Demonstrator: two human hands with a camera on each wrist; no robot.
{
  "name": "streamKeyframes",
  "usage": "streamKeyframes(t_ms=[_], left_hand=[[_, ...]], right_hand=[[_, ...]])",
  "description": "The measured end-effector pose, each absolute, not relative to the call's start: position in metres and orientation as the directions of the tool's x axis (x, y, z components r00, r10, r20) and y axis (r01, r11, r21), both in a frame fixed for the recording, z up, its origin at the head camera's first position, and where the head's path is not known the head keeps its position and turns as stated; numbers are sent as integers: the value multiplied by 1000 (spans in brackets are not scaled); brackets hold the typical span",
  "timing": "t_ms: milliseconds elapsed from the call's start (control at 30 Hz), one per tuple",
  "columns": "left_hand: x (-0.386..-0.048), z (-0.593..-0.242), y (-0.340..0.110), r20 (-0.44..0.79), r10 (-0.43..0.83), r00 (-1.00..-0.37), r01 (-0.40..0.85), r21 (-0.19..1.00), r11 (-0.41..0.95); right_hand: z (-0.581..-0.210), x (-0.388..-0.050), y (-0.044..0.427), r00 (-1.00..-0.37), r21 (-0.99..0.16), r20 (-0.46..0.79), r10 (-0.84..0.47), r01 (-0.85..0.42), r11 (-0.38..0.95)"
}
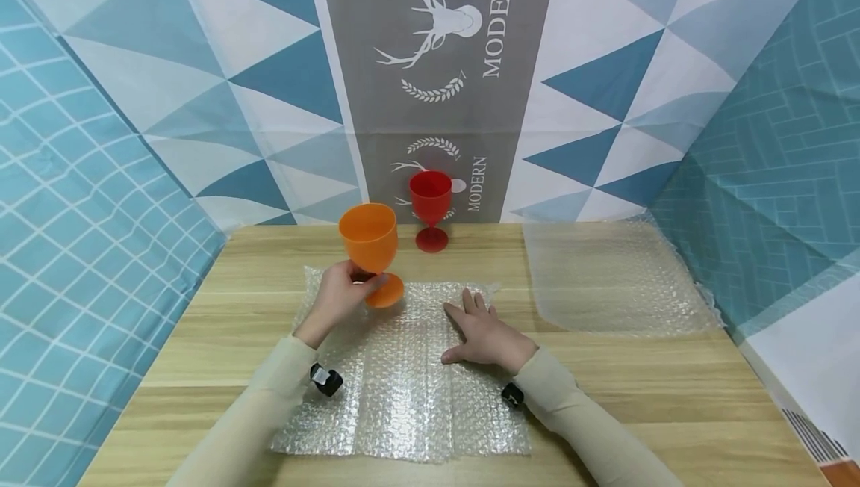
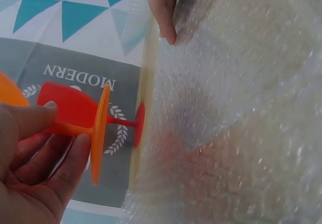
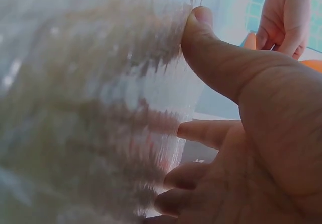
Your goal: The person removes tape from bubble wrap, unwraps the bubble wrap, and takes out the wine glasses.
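Note:
An orange goblet (image 1: 369, 237) stands upright in the grip of my left hand (image 1: 338, 295), whose fingers and thumb close round its stem. In the left wrist view the thumb and fingers pinch the stem (image 2: 75, 129) just above the round foot (image 2: 101, 133). Beneath goblet and hands lies a sheet of bubble wrap (image 1: 403, 390), spread flat on the table. My right hand (image 1: 489, 336) rests on the right part of this sheet with its fingers spread. In the right wrist view the right fingertips (image 3: 188, 176) touch the bubble wrap.
A red goblet (image 1: 431, 199) stands upright near the table's back edge, behind the orange one. More bubble wrap (image 1: 605, 278) lies at the back right, reaching the wall. Patterned cloth walls (image 1: 282, 61) enclose the wooden table (image 1: 195, 352) at the back and sides.

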State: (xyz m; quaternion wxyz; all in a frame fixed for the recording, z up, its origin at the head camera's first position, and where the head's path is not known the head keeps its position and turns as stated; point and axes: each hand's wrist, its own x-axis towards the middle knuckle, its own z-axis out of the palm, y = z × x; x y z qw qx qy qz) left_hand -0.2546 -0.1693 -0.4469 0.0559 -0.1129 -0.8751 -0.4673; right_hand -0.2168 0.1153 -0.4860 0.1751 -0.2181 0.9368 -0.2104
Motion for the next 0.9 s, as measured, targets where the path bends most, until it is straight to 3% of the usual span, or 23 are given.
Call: streamKeyframes(t_ms=[300,900], left_hand=[[-261,-448,-171,196,156,-968,250,804,540],[-294,-449,-175,135,140,-981,190,815,547]], right_hand=[[-485,-218,118,-845,-380,-260,-467,-355,854],[-485,-218,119,-849,-372,-290,-442,-325,869]])
